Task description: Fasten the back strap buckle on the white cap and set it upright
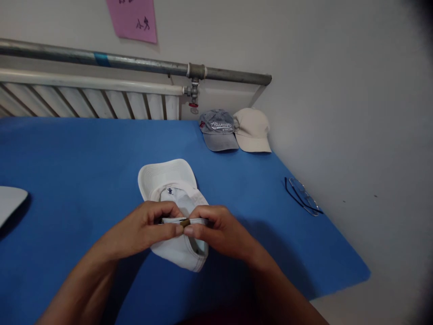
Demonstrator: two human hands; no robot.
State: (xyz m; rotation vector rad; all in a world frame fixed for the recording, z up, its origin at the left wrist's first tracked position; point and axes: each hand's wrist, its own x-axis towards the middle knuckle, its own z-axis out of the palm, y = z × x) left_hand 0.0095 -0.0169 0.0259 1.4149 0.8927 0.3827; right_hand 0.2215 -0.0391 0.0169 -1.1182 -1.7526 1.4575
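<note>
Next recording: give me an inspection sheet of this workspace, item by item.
Surface: blue table against a white wall.
Things in hand: white cap lying upside down, brim away from the person; both hands pinch its back strap at a small brass buckle.
Clutter: grey cap and beige cap side by side at the far edge; glasses near the right edge; white object, partly cut off, at left.
Hands: left hand and right hand both closed on the strap.
Cables: nothing seen.
Surroundings: radiator, metal pipe, pink paper on the wall.
</note>
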